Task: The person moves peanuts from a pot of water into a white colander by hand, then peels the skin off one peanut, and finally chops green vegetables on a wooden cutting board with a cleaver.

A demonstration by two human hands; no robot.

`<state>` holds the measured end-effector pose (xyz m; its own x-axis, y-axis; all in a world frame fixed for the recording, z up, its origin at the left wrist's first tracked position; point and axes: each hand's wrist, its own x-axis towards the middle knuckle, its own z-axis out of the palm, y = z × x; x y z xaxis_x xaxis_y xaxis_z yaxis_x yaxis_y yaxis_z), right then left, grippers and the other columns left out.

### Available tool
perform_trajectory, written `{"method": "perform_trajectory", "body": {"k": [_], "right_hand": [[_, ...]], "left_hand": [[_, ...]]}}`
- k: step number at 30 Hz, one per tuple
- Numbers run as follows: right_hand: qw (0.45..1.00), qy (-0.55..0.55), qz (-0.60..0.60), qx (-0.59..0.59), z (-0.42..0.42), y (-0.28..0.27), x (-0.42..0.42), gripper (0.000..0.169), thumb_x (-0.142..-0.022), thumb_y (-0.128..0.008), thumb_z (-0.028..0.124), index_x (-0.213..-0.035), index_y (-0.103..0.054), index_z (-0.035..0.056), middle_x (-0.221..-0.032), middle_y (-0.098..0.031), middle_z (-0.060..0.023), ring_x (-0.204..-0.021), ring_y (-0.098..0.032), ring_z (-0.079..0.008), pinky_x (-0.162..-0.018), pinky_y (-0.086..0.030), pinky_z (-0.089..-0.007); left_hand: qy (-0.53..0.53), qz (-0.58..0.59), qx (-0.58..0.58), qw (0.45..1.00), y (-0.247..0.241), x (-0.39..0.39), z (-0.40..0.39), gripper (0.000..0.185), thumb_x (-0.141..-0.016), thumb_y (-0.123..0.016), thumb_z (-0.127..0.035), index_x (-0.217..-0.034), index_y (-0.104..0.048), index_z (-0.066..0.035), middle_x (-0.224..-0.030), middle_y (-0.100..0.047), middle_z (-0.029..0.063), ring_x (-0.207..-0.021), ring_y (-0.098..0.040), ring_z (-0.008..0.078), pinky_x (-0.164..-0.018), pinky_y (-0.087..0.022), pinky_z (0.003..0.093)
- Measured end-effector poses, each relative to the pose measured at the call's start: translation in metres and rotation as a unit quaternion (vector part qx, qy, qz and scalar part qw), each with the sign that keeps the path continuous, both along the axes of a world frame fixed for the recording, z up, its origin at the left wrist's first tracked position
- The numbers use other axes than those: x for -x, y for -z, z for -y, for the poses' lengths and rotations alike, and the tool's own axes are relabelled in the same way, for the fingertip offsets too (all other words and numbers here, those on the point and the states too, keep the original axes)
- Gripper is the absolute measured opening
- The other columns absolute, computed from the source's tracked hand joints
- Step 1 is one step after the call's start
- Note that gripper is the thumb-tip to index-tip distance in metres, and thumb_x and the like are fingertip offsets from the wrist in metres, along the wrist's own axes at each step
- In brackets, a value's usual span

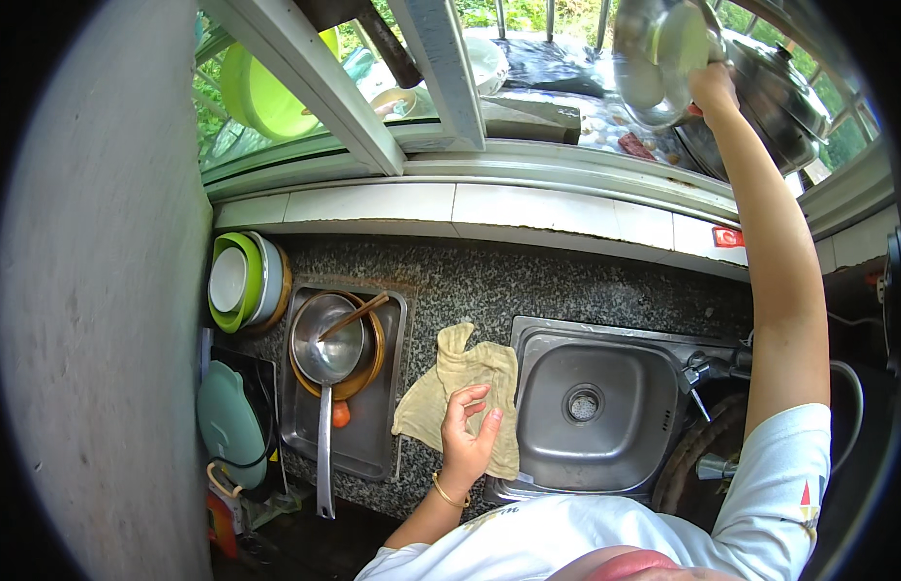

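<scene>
My right hand [714,88] reaches out through the window and is closed on the edge of a shiny metal basin [650,65], beside a large lidded metal pot [777,109]. My left hand [470,428] is empty, its fingers loosely curled and apart, above a beige cloth [486,363] spread on the speckled stone counter. Right of the cloth is a steel sink [595,450] with a drain. A metal ladle [327,348] and wooden chopsticks [356,316] rest on brown bowls in a metal tray [298,436], near a small orange-red object [340,415].
Stacked bowls [236,283] stand at the counter's left end, above a green pan or lid [231,425]. The window frame [566,163] and tiled sill [530,207] run across the back. A faucet [701,370] stands right of the sink. Outside are a green basin [258,94] and metal bars.
</scene>
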<state>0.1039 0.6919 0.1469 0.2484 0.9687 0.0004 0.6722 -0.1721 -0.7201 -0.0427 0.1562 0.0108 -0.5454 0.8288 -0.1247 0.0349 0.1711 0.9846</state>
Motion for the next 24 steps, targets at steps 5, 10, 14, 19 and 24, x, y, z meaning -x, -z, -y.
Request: {"method": "perform_trajectory", "body": {"k": [5, 10, 14, 19, 24], "right_hand": [[0.871, -0.094, 0.390, -0.284, -0.004, 0.010, -0.005, 0.061, -0.084, -0.044, 0.011, -0.141, -0.023, 0.0130, -0.119, -0.056, -0.0206, -0.076, -0.066, -0.0382, -0.067, -0.053, -0.0469], [0.742, -0.216, 0.448, -0.449, 0.047, -0.017, 0.011, 0.059, -0.077, -0.054, 0.006, -0.134, -0.037, 0.0048, -0.134, -0.043, -0.0197, -0.067, -0.064, -0.0319, -0.060, -0.053, -0.0414], [0.736, -0.246, 0.479, -0.410, 0.067, -0.025, 0.003, 0.064, -0.076, -0.055, 0.005, -0.136, -0.033, 0.0032, -0.135, -0.042, -0.0192, -0.068, -0.064, -0.0315, -0.057, -0.053, -0.0400], [0.732, -0.248, 0.453, -0.445, 0.074, -0.031, -0.017, 0.067, -0.075, -0.057, 0.006, -0.137, -0.032, 0.0023, -0.135, -0.043, -0.0184, -0.071, -0.065, -0.0296, -0.056, -0.053, -0.0390], [0.710, -0.246, 0.464, -0.469, 0.073, -0.036, -0.036, 0.063, -0.076, -0.056, 0.008, -0.136, -0.034, 0.0024, -0.130, -0.050, -0.0171, -0.059, -0.064, -0.0247, -0.051, -0.052, -0.0319]], "left_hand": [[0.020, 0.006, 0.002, 1.000, 0.006, -0.014, -0.009, 0.031, -0.082, -0.064, -0.003, -0.110, -0.052, -0.001, -0.115, -0.055, 0.0107, -0.107, -0.054, 0.0190, -0.086, -0.046, 0.0306], [0.037, 0.016, 0.002, 0.999, 0.001, -0.026, -0.011, 0.032, -0.082, -0.064, -0.004, -0.111, -0.052, -0.001, -0.113, -0.057, 0.0104, -0.104, -0.055, 0.0185, -0.086, -0.046, 0.0305], [0.030, 0.006, -0.001, 1.000, 0.000, -0.026, -0.007, 0.032, -0.083, -0.064, -0.004, -0.112, -0.052, -0.001, -0.112, -0.057, 0.0107, -0.103, -0.056, 0.0186, -0.086, -0.046, 0.0307], [0.033, 0.006, 0.000, 0.999, -0.003, -0.029, -0.004, 0.032, -0.083, -0.064, -0.004, -0.112, -0.052, -0.001, -0.112, -0.057, 0.0111, -0.103, -0.056, 0.0190, -0.086, -0.046, 0.0310], [0.050, 0.017, 0.004, 0.999, -0.008, -0.038, -0.007, 0.032, -0.083, -0.063, -0.003, -0.112, -0.051, -0.001, -0.112, -0.056, 0.0105, -0.103, -0.056, 0.0184, -0.087, -0.046, 0.0303]]}}
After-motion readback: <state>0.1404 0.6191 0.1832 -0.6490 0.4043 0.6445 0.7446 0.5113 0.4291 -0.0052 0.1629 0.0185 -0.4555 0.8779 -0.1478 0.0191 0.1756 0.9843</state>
